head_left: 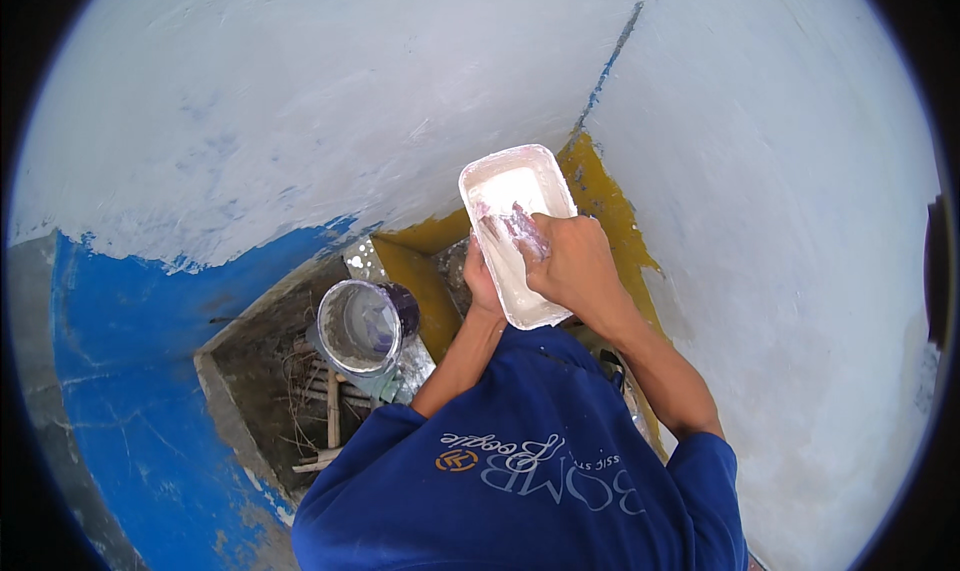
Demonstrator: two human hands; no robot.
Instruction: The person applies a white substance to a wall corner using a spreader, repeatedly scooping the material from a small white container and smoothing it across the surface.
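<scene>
White tray (528, 311) (smeared) in left grip (482, 279)

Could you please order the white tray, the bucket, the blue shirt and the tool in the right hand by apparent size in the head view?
1. Blue shirt
2. White tray
3. Bucket
4. Tool, partly covered by the right hand

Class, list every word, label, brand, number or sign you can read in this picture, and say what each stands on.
Blue shirt: large outlined lettering, legible; wording not copied here.
Same shirt: white script, legible; also not copied.
Same shirt: small pale letters, too small to read surely.
Same shirt: round orange emblem.
White tray, bucket, walls: none I can make out.
</scene>
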